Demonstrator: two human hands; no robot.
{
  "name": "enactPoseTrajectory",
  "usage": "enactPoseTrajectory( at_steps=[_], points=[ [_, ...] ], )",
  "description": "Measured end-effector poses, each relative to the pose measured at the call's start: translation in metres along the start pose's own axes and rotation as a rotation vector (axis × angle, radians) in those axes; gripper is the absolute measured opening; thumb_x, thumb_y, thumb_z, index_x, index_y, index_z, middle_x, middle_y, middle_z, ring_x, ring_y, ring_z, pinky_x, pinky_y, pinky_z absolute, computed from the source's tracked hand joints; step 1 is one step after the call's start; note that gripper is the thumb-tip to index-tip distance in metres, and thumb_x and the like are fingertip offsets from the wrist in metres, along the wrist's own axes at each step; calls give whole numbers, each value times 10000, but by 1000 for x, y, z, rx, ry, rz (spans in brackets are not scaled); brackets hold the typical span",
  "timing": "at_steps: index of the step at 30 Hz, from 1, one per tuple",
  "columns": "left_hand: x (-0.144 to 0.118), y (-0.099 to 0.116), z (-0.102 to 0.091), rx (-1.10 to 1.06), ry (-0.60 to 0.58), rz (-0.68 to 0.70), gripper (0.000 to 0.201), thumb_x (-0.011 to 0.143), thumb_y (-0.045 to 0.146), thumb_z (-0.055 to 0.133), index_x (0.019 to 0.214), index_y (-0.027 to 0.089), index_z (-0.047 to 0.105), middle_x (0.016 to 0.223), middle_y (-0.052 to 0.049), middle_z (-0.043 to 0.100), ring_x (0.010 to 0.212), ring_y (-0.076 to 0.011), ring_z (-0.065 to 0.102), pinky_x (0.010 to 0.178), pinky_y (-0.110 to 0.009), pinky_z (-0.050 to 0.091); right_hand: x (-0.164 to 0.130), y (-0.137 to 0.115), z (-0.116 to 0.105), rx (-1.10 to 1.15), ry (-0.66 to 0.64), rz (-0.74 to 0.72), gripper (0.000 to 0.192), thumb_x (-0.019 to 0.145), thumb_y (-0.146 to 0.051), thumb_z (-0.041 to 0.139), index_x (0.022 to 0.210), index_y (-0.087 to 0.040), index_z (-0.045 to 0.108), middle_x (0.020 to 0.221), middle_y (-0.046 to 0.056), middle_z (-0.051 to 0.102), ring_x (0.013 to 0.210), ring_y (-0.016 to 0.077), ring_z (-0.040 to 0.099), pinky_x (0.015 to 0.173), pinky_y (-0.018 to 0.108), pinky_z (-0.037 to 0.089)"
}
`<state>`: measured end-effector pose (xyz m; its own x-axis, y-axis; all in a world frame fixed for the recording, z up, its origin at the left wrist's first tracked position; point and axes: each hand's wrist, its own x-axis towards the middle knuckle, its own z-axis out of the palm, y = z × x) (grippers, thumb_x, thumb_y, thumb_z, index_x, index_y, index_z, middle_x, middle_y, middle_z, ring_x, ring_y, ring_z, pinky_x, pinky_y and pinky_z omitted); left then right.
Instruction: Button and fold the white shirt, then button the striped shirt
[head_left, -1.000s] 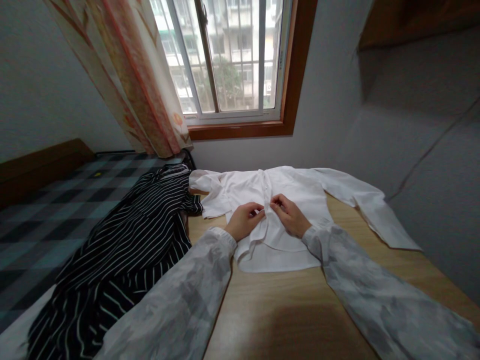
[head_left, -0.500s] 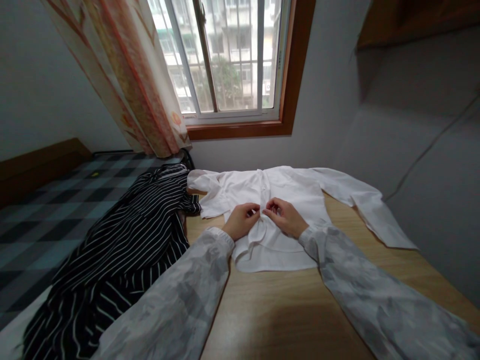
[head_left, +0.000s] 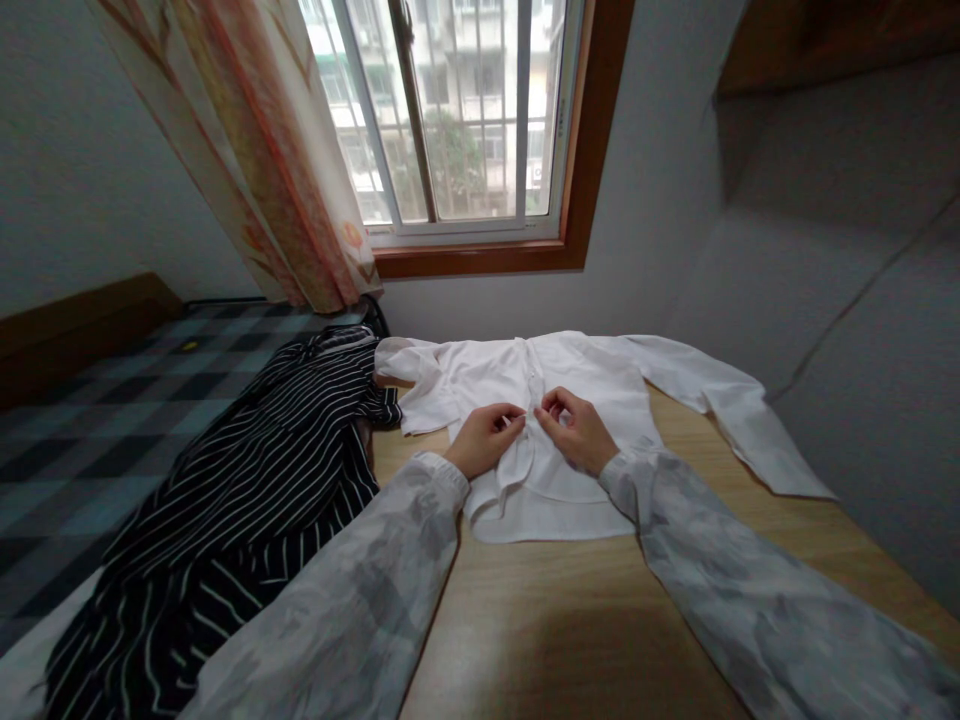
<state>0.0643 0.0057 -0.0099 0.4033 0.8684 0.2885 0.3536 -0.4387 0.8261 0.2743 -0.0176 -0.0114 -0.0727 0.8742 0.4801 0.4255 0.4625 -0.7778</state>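
One white shirt (head_left: 592, 365) lies front up in the centre of the frame, one long sleeve stretched toward the right, on one wooden surface (head_left: 510, 630). Two hands meet at its buttoned strip: the left hand (head_left: 484, 440) pinches the cloth between thumb and fingers, and the right hand (head_left: 579, 432) pinches it just beside, its fingers curled. Both forearms, in two mottled grey sleeves, reach up from the lower corners, wrists angled inward. One black garment with white stripes (head_left: 247, 490) spreads at lower left, beside one checked bed (head_left: 67, 450). Small lettering on the one window (head_left: 472, 110), top centre, is unreadable.
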Motion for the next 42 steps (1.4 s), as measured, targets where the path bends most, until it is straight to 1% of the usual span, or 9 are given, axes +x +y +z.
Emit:
enactPoseTrajectory(
  at_steps=[6,9,17,21,24,26,30,36,42],
  points=[
    [0,0,1,-13,2,9,312,931,398,668,1014,137,818,823,-37,761,697,-147,619,660,-258,477,1,-2,-1,11,-56,-12,189,940,-400,692,875,-232,635,756,-6,657,674,172,591,643,293,461],
    [-1,1,0,-23,3,15,310,934,400,668,1017,142,817,838,-39,768,706,-147,625,661,-254,483,1,-1,-1,-1,-55,-1,187,942,-398,686,876,-234,628,755,-5,657,679,173,593,649,296,461],
    [-1,7,-1,-44,-15,-6,333,952,455,672,998,153,805,834,-34,754,725,-153,616,661,-252,479,1,5,1,-50,-117,-7,197,976,-401,640,887,-227,629,759,-5,653,687,174,591,656,301,436],
    [-1,11,-3,-71,-35,-27,347,957,477,667,980,153,790,817,-24,730,731,-155,607,659,-251,470,1,6,1,-55,-113,-16,208,989,-407,638,888,-225,640,767,-2,662,693,172,594,660,300,442],
    [-2,11,-3,-95,-55,-26,403,989,522,622,909,155,768,769,-13,690,707,-149,575,644,-251,452,1,6,0,-58,-108,-20,210,983,-409,645,880,-226,637,747,-8,651,675,169,580,647,299,439],
    [-2,10,-3,-104,-57,-30,425,981,551,640,922,150,768,761,-11,680,683,-140,555,624,-250,434,1,5,0,-59,-105,-24,213,983,-411,645,881,-225,639,749,-6,654,677,170,580,646,298,440],
    [-2,8,-2,-109,-52,-26,435,927,556,731,1010,134,792,811,-28,725,690,-140,581,643,-253,450,1,5,0,-54,-114,-16,208,985,-406,637,893,-220,648,754,-5,656,680,168,584,646,297,442],
    [0,6,-4,-108,-44,6,435,924,556,753,977,129,817,880,-57,786,773,-165,640,725,-268,490,0,4,-1,-49,-153,-80,264,982,-467,686,900,-221,637,788,-1,655,713,174,595,694,308,467],
    [1,4,-6,-143,-32,-21,422,914,549,761,947,132,821,878,-63,787,781,-172,650,691,-260,491,0,3,-2,-95,-132,-127,300,1020,-512,686,922,-228,669,835,37,704,763,208,635,761,343,505]
  ],
)
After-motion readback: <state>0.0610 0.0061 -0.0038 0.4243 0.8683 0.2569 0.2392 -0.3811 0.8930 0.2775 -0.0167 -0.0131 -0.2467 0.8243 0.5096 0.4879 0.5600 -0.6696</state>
